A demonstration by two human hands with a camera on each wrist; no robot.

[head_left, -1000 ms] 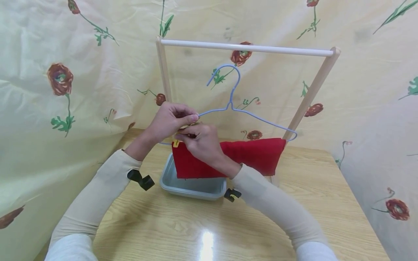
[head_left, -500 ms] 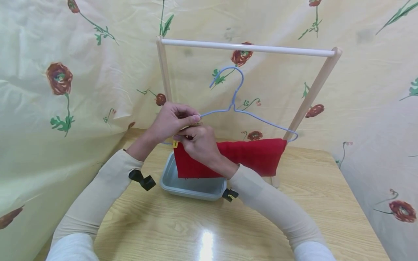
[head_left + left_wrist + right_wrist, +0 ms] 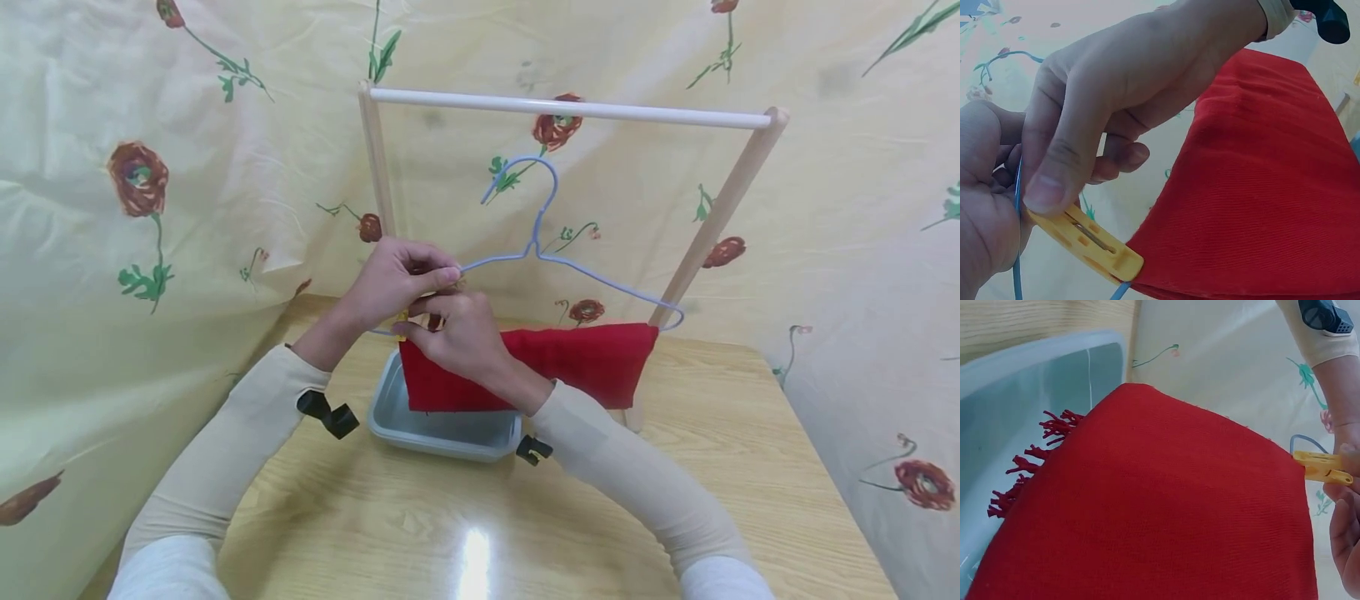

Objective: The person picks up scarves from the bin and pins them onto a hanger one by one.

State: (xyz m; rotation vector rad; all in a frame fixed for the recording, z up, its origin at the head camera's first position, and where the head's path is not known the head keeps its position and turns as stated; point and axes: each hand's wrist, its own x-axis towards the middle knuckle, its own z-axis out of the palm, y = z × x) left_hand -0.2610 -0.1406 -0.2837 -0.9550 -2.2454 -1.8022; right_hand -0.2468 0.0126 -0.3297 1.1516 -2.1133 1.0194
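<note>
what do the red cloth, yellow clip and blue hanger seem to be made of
Red cloth: matte woven or knit fabric, finely ribbed and fringed. Yellow clip: probably smooth plastic, with molded-looking slots. Blue hanger: likely plastic-coated wire, thin and bent.

Head view: from above, looks forward and down over desk [image 3: 360,517]. Wrist views: close in, share fringed red cloth [image 3: 1260,175], yellow clothespin [image 3: 1088,246].

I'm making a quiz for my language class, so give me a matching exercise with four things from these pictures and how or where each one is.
Things
1. clothespin
2. cloth
3. tub
4. hanger

States
A. hanging, with a fringe
B. held by the left hand
C. pinched by the right hand
D. standing on the table

Pairs: 1-C, 2-A, 3-D, 4-B
</note>
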